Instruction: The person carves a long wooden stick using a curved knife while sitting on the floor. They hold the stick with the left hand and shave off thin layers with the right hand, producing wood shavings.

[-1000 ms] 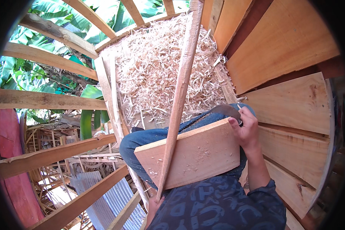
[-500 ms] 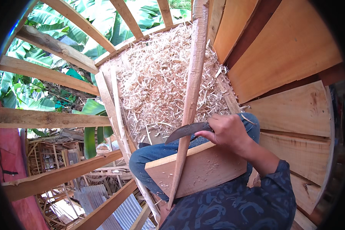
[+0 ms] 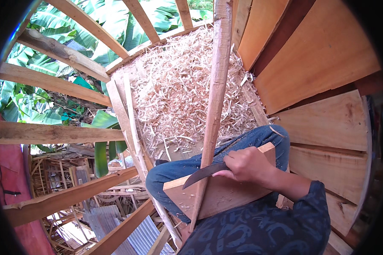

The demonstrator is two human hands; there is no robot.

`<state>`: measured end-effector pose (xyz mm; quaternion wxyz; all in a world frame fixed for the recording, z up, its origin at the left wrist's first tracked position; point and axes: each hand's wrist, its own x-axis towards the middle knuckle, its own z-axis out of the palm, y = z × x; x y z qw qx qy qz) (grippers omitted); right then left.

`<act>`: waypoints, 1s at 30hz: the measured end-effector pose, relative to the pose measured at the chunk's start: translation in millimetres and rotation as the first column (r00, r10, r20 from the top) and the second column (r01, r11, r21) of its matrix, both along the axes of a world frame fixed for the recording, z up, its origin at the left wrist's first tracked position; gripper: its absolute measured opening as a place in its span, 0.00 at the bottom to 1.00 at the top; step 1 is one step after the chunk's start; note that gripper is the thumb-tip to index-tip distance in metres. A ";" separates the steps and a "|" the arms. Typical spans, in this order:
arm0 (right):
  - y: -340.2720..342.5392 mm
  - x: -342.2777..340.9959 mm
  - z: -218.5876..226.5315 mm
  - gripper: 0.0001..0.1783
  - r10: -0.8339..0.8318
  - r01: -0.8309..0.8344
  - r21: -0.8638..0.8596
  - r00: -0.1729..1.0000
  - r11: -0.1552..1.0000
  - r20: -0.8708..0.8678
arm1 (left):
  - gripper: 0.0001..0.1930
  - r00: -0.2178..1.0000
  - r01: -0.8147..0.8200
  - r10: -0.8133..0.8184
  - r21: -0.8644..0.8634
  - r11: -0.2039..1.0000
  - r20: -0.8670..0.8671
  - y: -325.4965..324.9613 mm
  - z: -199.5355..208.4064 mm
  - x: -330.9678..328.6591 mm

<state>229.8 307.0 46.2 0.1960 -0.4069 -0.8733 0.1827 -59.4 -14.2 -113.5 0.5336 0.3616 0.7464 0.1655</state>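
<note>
My right hand (image 3: 247, 166) is closed round the handle of a dark curved-blade knife (image 3: 204, 172). The blade lies across a long wooden strip (image 3: 214, 106), low over the board on my lap. That strip runs from the top of the view down toward my body. Its near end is in my left hand (image 3: 185, 232), which is mostly hidden by the strip and my patterned dark sleeve. Under the strip, a wide wooden board (image 3: 230, 193) rests tilted across my lap, with small chips on it.
A thick heap of wood shavings (image 3: 178, 89) covers the floor ahead. Upright slats (image 3: 55, 134) form an open railing at left, with banana leaves and corrugated sheets beyond. Wide plank walling (image 3: 315, 59) stands close on the right. My jeans-clad knees (image 3: 164, 172) flank the board.
My right hand and the knife have moved down along the strip toward my body, from beyond the board's far edge to over the board. The left hand stays at the strip's near end.
</note>
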 end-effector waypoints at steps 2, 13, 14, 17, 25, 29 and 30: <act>14.1 5.9 8.0 0.27 -0.071 0.070 0.033 0.997 0.997 0.042 | 0.13 1.000 -0.001 0.001 0.003 1.000 -0.010 0.2 0.8 -2.3; 16.4 8.4 5.5 0.26 -0.131 0.131 0.020 0.991 0.991 0.023 | 0.13 1.000 0.012 -0.012 0.010 1.000 -0.014 2.4 -1.8 -7.3; 6.1 4.3 0.6 0.26 -0.103 0.103 -0.001 0.995 0.995 0.013 | 0.13 1.000 0.017 -0.017 0.014 1.000 -0.010 4.9 -3.7 -6.4; 4.9 3.8 7.1 0.26 0.017 -0.018 0.005 0.999 1.000 0.045 | 0.13 1.000 0.025 -0.025 0.017 1.000 -0.006 5.9 -5.0 -8.0; -4.7 -6.9 8.0 0.28 0.157 -0.152 -0.052 0.983 0.987 0.096 | 0.12 1.000 0.023 -0.023 0.018 1.000 -0.012 0.9 -5.3 -12.5; 18.0 -4.2 13.9 0.27 -0.106 0.106 0.003 0.994 0.994 0.018 | 0.12 1.000 0.008 -0.008 0.021 1.000 -0.018 -4.0 -5.6 -15.0; 9.1 -8.4 7.4 0.27 -0.139 0.138 -0.045 0.990 0.989 -0.008 | 0.12 1.000 0.016 -0.015 0.025 1.000 -0.011 -2.5 -7.4 -14.5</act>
